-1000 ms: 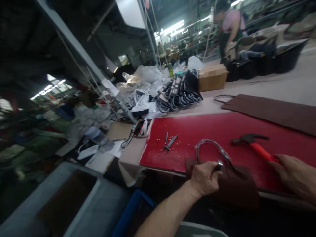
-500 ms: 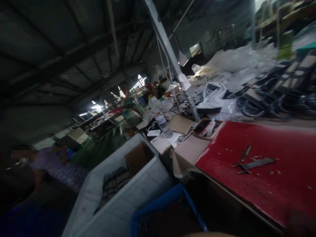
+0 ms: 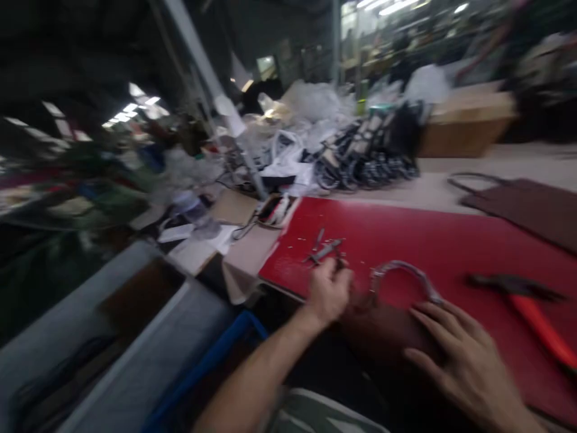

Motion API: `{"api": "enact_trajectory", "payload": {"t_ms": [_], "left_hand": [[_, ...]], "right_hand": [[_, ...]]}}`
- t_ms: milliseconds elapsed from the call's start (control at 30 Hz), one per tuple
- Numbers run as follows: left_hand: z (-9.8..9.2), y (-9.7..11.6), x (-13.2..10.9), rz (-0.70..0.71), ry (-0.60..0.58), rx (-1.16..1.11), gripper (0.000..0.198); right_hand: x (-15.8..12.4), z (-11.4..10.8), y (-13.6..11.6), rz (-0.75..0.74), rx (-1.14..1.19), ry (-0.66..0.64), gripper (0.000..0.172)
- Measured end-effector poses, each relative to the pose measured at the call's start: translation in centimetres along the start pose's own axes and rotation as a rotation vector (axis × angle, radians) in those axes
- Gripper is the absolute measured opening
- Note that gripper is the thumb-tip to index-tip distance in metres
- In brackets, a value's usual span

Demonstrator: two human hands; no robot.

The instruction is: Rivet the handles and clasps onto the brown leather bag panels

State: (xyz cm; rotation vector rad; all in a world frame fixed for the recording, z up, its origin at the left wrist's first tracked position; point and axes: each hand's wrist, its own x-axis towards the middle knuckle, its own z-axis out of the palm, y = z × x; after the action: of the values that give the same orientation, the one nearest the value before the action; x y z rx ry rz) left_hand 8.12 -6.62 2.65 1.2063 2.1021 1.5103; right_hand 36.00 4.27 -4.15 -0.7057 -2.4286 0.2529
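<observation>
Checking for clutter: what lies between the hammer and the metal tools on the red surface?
In the head view, the wrapped handle of the brown piece arches between the hammer and the metal tools; small pale bits lie nearer the tools.

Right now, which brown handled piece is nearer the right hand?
The near piece, at the red board's front edge, with the right hand over it; the far piece lies beyond.

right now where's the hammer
In the head view, the hammer lies at the right on the red surface, to the right of the right hand.
</observation>
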Motion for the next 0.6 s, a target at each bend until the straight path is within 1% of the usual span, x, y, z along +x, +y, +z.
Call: {"api": "enact_trajectory", "payload": {"t_ms": [33, 67, 100, 167, 200, 267, 300, 367, 500, 600], "left_hand": [[0.9, 0.0, 0.6, -0.011, -0.044, -0.007, 0.021], [1.3, -0.3, 1.4, -0.033, -0.089, 0.113, 0.019], [1.2, -0.7, 2.3, -0.051, -0.086, 0.262, 0.017], [0.2, -1.7, 4.3, -0.080, -0.078, 0.548, 0.019], [-0.4, -2.1, 5.1, -0.084, -0.109, 0.660, 0.020], [-1.2, -2.7, 6.1, -0.067, -0.154, 0.787, 0.022], [-1.3, -2.8, 6.3, -0.055, -0.174, 0.810, 0.023], [-0.8, -2.7, 6.3, -0.031, -0.200, 0.804, 0.026], [1.7, -1.8, 5.9, 0.026, -0.259, 0.759, 0.029], [3.2, -0.8, 5.6, 0.092, -0.279, 0.823, 0.031]], "right_hand": [[-0.7, -0.6, 0.1, 0.000, -0.033, -0.053, 0.055], [-1.0, -0.9, 0.0, 0.024, -0.054, -0.111, 0.058], [-1.1, -1.0, -0.2, 0.055, -0.060, -0.142, 0.058], [-0.9, -1.0, -0.7, 0.114, -0.049, -0.182, 0.059], [-0.8, -1.0, -1.0, 0.132, -0.033, -0.186, 0.060], [-0.6, -1.2, -1.6, 0.145, 0.007, -0.186, 0.062], [-0.6, -1.4, -1.8, 0.147, 0.026, -0.187, 0.064], [-0.6, -1.6, -2.1, 0.156, 0.059, -0.193, 0.067], [-0.5, -1.8, -2.1, 0.183, 0.090, -0.210, 0.070], [-0.5, -1.7, -2.1, 0.193, 0.084, -0.211, 0.071]]}}
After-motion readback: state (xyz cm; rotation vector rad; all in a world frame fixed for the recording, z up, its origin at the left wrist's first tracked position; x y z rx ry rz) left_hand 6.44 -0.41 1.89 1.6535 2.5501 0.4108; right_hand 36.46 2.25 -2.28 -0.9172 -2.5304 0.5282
